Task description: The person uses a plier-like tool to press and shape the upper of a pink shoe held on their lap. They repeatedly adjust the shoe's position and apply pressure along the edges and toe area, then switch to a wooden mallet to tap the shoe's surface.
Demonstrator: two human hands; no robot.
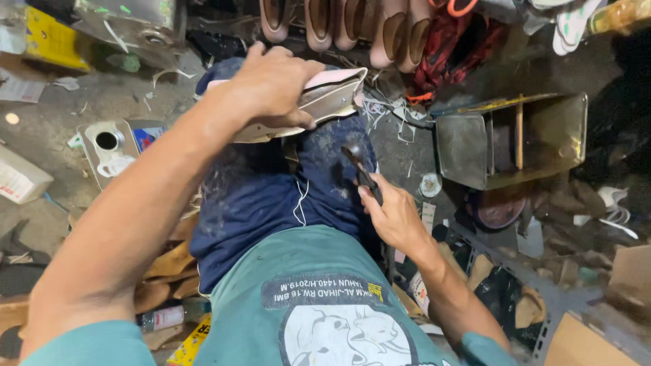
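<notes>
- Here, far left: a yellow packet (pixel 51 41) and a white box (pixel 20 179) lie on the littered floor (pixel 61 129).
- A flat metal can (pixel 112 146) with a round spout hole lies just left of the left forearm.
- Left hand (pixel 268 85) is closed over the top of a shoe upper (pixel 325 98), pale grey with a pink edge, thumb under, fingers across the back. Firm grasp.
- The upper sits on the raised knee, over dark blue trousers (pixel 271 196). Its long axis runs left to right, tilting up toward the right, open end at the right.
- Right hand (pixel 393 217) is clenched around the handle of a dark tool (pixel 359 169). The tool's head points up and left, toward the underside of the upper. Exact kind of tool: cannot tell.
- Key relation: the upper lies above and left of the tool head, near but apart. Left hand is on it; right hand is the farther one.
- Top centre: a row of pink shoes (pixel 352 27) stands along the far edge, a red cloth (pixel 451 51) beside them.
- Right: an open metal box (pixel 515 139) with a wooden divider stands on the floor, well apart from both hands.
- Far right, low: cardboard scraps (pixel 583 339).
</notes>
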